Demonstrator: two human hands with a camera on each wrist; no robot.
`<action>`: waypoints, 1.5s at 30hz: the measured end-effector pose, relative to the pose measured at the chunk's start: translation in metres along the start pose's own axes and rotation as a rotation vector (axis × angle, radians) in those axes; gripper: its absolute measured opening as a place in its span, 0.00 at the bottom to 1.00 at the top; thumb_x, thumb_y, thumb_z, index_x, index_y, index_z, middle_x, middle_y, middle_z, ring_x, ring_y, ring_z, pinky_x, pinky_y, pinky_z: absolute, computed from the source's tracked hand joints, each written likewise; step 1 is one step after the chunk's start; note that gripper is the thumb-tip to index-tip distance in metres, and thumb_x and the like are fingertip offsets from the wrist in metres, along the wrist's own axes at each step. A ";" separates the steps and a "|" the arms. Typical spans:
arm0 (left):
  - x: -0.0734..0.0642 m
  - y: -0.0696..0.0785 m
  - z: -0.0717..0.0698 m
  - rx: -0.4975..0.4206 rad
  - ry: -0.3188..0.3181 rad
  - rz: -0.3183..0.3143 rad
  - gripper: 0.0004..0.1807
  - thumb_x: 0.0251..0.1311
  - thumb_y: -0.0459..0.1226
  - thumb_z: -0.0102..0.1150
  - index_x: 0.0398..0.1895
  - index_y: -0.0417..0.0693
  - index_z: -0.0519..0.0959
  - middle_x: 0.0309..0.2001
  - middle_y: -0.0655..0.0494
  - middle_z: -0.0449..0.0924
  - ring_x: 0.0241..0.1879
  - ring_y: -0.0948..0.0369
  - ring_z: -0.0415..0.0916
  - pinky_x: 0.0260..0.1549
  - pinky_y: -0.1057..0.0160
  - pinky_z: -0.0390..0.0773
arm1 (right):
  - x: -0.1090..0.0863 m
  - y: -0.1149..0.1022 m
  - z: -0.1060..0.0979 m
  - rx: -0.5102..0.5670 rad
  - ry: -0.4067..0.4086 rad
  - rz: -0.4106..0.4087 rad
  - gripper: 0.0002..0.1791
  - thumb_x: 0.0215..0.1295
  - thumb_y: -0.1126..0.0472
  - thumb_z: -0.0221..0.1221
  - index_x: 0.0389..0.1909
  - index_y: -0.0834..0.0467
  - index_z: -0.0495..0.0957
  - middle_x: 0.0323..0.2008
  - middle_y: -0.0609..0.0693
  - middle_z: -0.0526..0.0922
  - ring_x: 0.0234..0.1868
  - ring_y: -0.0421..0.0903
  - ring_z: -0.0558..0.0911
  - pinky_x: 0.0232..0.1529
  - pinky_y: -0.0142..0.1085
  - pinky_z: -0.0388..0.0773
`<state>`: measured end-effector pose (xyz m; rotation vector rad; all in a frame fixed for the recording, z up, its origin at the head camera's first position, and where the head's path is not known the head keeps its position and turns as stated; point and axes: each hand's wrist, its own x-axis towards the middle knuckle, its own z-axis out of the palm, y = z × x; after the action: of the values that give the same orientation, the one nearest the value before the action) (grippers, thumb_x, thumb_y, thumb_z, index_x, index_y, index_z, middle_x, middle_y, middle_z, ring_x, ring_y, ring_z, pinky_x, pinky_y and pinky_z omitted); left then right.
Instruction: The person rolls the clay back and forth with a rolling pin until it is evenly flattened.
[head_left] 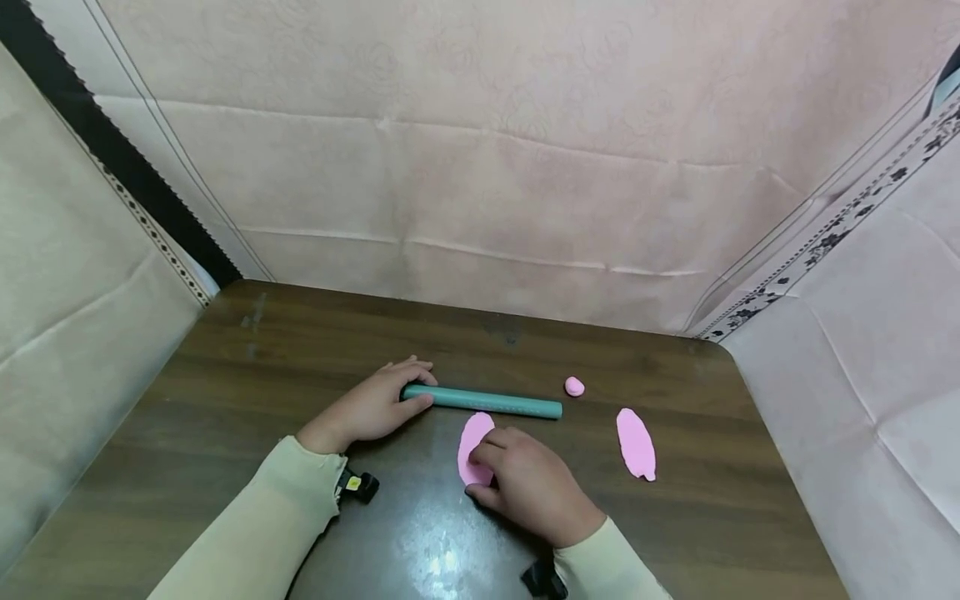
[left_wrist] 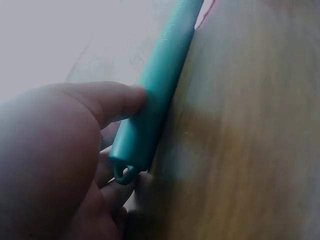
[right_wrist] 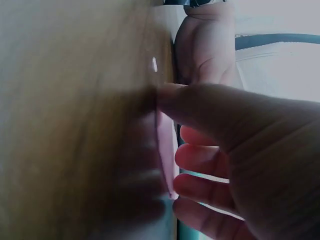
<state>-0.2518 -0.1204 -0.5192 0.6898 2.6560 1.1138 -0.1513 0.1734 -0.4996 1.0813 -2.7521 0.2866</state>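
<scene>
A teal rolling pin [head_left: 495,402] with a small hanging loop [left_wrist: 125,175] at its left end lies across the table. My left hand [head_left: 382,404] holds that end, thumb on the near side and fingers beyond it. Just in front of the pin is a flat, oval piece of pink modelling clay [head_left: 474,437]. My right hand [head_left: 528,483] pinches its near part, thumb at the lower edge and bent fingers over the top. In the right wrist view the thumb tip meets the thin edge of the pink clay [right_wrist: 166,145], close to the table surface.
To the right lies a second flat pink clay oval [head_left: 636,444], with a small pink ball [head_left: 574,387] behind it, past the pin's right end. The brown wooden table [head_left: 300,533] is bordered by pale cloth [head_left: 480,192] at the back and both sides.
</scene>
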 end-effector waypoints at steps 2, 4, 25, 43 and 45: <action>0.001 0.000 0.000 0.002 0.002 -0.003 0.12 0.83 0.49 0.64 0.62 0.63 0.85 0.84 0.52 0.72 0.91 0.41 0.52 0.86 0.29 0.53 | 0.001 0.000 0.001 -0.026 0.019 -0.019 0.11 0.65 0.47 0.79 0.41 0.45 0.89 0.38 0.36 0.85 0.42 0.38 0.82 0.44 0.34 0.83; 0.001 0.000 0.000 0.005 0.002 -0.005 0.12 0.84 0.50 0.64 0.62 0.63 0.84 0.84 0.52 0.72 0.91 0.41 0.52 0.86 0.29 0.54 | 0.002 -0.001 0.003 -0.061 0.044 -0.033 0.10 0.64 0.47 0.79 0.39 0.44 0.89 0.37 0.36 0.85 0.39 0.38 0.82 0.41 0.34 0.82; 0.003 0.003 -0.002 0.020 0.008 0.003 0.12 0.84 0.49 0.64 0.62 0.60 0.85 0.84 0.51 0.73 0.90 0.41 0.55 0.86 0.31 0.56 | 0.001 -0.009 -0.007 -0.121 0.001 -0.050 0.09 0.64 0.49 0.79 0.40 0.44 0.89 0.37 0.37 0.85 0.37 0.40 0.80 0.40 0.38 0.82; 0.003 0.001 0.001 0.021 0.010 0.001 0.12 0.84 0.50 0.64 0.62 0.62 0.85 0.84 0.52 0.73 0.90 0.42 0.55 0.86 0.31 0.56 | 0.003 0.000 0.006 -0.057 0.058 -0.135 0.05 0.68 0.54 0.74 0.43 0.43 0.90 0.43 0.38 0.84 0.41 0.40 0.77 0.46 0.36 0.83; 0.002 0.001 0.001 0.021 0.012 -0.002 0.12 0.84 0.50 0.64 0.62 0.62 0.85 0.84 0.52 0.73 0.90 0.42 0.55 0.86 0.31 0.56 | 0.004 -0.001 0.007 -0.060 0.067 -0.138 0.05 0.68 0.56 0.73 0.42 0.42 0.89 0.43 0.38 0.84 0.42 0.40 0.77 0.46 0.36 0.83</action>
<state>-0.2533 -0.1182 -0.5193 0.6861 2.6815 1.0949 -0.1544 0.1688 -0.5053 1.2161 -2.5953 0.2156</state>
